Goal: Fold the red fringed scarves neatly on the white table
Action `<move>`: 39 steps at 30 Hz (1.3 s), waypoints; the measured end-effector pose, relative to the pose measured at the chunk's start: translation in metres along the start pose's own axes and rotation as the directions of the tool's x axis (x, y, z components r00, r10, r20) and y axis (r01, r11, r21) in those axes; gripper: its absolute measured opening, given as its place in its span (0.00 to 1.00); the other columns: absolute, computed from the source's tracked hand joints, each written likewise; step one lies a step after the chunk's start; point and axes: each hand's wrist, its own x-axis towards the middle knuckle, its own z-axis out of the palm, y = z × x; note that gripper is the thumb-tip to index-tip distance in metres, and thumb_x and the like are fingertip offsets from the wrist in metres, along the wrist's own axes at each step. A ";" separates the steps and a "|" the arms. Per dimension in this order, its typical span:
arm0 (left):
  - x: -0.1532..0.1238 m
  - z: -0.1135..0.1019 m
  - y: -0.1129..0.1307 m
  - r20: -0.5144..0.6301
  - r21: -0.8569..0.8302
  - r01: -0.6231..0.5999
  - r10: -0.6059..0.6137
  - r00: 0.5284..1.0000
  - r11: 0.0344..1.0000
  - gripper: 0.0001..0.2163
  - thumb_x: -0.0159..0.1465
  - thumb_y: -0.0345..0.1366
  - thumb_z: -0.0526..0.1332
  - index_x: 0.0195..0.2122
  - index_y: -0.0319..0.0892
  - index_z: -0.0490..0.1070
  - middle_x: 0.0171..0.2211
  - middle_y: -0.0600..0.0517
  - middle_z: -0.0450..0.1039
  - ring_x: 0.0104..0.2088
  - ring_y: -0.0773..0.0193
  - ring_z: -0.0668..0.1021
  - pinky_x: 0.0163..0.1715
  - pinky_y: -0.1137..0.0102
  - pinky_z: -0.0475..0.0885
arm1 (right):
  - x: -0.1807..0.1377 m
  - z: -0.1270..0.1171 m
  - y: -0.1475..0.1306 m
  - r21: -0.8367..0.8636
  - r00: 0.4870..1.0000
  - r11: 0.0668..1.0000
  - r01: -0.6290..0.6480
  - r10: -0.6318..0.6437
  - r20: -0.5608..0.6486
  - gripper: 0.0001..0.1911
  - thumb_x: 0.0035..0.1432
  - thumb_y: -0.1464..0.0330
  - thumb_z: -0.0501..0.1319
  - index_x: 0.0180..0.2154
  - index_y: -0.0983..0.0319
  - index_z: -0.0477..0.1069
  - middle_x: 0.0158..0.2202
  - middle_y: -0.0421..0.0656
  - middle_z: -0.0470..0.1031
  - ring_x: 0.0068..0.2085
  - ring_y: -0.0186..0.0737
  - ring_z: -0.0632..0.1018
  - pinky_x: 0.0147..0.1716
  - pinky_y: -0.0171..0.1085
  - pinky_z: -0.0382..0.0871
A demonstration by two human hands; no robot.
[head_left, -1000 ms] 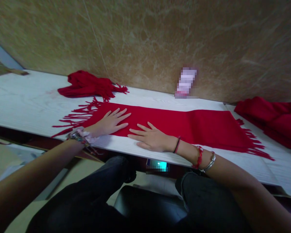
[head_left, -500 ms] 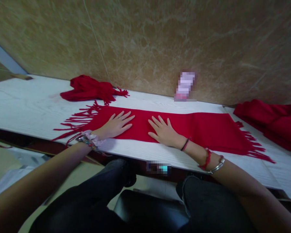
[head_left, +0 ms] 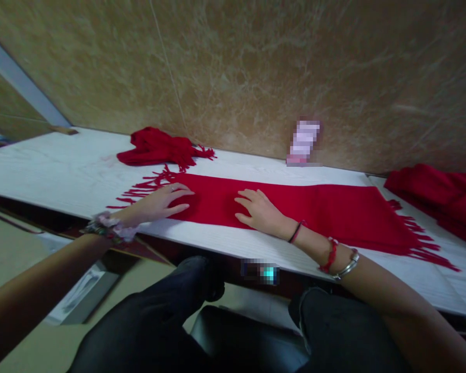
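Red scarf [head_left: 217,199] lies flat on the white bench [head_left: 54,166], long side roughly parallel to the front edge. Fringe at both ends. Left fringe fanned out on the bench, right fringe angled toward the front. Faint crease across the cloth, right of the right hand [head_left: 262,213].

Left hand [head_left: 161,203]: over the left end of the scarf, next to the fringe. Grip open, thumb apart from the fingers, nothing in it. Fingers point right. Ring on one finger, pale scrunchie [head_left: 122,228] and bracelets at the wrist.

Right hand: over the middle of the scarf, palm down. Grip open, fingers a bit bent and spread, no cloth pinched. Fingertips point left, at the other hand; bare stretch of scarf between the two. Can't tell how firmly either hand presses. Dark band [head_left: 296,231], red bracelet [head_left: 329,255] and silver bangle [head_left: 348,265] on that arm.

Second red scarf [head_left: 155,147] bunched at the back, just behind the left fringe. More red cloth [head_left: 438,194] heaped at far right, by the wall [head_left: 236,62]. Pinkish-white item [head_left: 303,142] at the back edge, pixelated, can't identify. Another pixelated item [head_left: 260,271] with a teal patch below the front edge.
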 end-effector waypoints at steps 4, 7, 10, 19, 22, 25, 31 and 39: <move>-0.005 -0.013 0.024 0.069 0.045 -0.165 0.161 0.984 0.985 0.17 0.64 0.42 0.51 0.49 0.41 0.70 0.47 0.45 0.71 0.45 0.60 0.74 0.46 0.68 0.69 | 0.018 0.001 -0.033 0.018 0.965 0.965 0.260 -0.261 0.025 0.18 0.60 0.64 0.56 0.48 0.68 0.70 0.48 0.52 0.72 0.49 0.43 0.70 0.48 0.42 0.64; -0.004 -0.015 0.033 0.120 0.080 -0.218 0.208 0.971 0.973 0.16 0.62 0.32 0.50 0.48 0.43 0.70 0.46 0.46 0.72 0.42 0.61 0.75 0.41 0.70 0.70 | 0.025 0.003 -0.046 -0.042 0.940 0.943 0.331 -0.325 0.104 0.12 0.61 0.69 0.55 0.43 0.68 0.72 0.41 0.50 0.74 0.43 0.43 0.72 0.41 0.41 0.66; -0.002 -0.012 0.035 0.114 0.083 -0.216 0.206 0.972 0.973 0.19 0.60 0.27 0.46 0.48 0.42 0.70 0.46 0.44 0.71 0.44 0.60 0.74 0.42 0.68 0.70 | 0.026 0.005 -0.047 -0.082 0.937 0.937 0.339 -0.329 0.116 0.11 0.60 0.74 0.53 0.41 0.67 0.72 0.39 0.49 0.74 0.41 0.42 0.72 0.37 0.39 0.66; -0.005 -0.004 0.045 -0.070 0.137 -0.158 0.169 0.983 0.978 0.12 0.62 0.35 0.51 0.40 0.41 0.73 0.39 0.45 0.73 0.39 0.60 0.76 0.38 0.68 0.72 | 0.033 0.019 -0.047 -0.132 0.964 0.955 0.265 -0.265 0.014 0.11 0.63 0.73 0.51 0.37 0.65 0.73 0.36 0.47 0.74 0.39 0.40 0.71 0.35 0.38 0.62; -0.006 -0.004 0.047 -0.110 0.227 -0.138 0.166 0.980 0.964 0.13 0.62 0.29 0.48 0.35 0.40 0.73 0.35 0.46 0.73 0.34 0.62 0.75 0.34 0.69 0.72 | 0.034 0.022 -0.047 -0.145 0.962 0.954 0.263 -0.270 -0.031 0.11 0.63 0.73 0.51 0.37 0.65 0.73 0.36 0.47 0.74 0.38 0.40 0.70 0.34 0.38 0.61; -0.007 -0.007 0.049 -0.131 0.277 -0.148 0.190 0.973 0.950 0.13 0.61 0.26 0.48 0.32 0.40 0.72 0.30 0.47 0.71 0.30 0.63 0.73 0.31 0.70 0.71 | 0.034 0.025 -0.045 -0.172 0.954 0.949 0.266 -0.284 -0.096 0.12 0.63 0.73 0.50 0.37 0.64 0.72 0.35 0.46 0.73 0.37 0.40 0.69 0.35 0.38 0.60; -0.004 -0.008 0.049 -0.151 0.262 -0.211 0.256 0.955 0.942 0.14 0.62 0.25 0.47 0.33 0.41 0.73 0.29 0.48 0.70 0.32 0.63 0.72 0.35 0.71 0.71 | 0.033 0.031 -0.045 -0.184 0.932 0.937 0.297 -0.326 -0.159 0.14 0.65 0.73 0.47 0.38 0.63 0.71 0.36 0.46 0.72 0.38 0.40 0.68 0.35 0.38 0.58; -0.006 0.006 0.041 -0.224 0.305 -0.293 0.368 0.903 0.906 0.13 0.63 0.25 0.49 0.38 0.40 0.73 0.33 0.47 0.72 0.34 0.63 0.73 0.35 0.70 0.71 | 0.033 0.030 -0.047 -0.222 0.947 0.938 0.268 -0.298 -0.117 0.13 0.64 0.72 0.50 0.35 0.64 0.73 0.34 0.45 0.73 0.35 0.39 0.69 0.33 0.38 0.57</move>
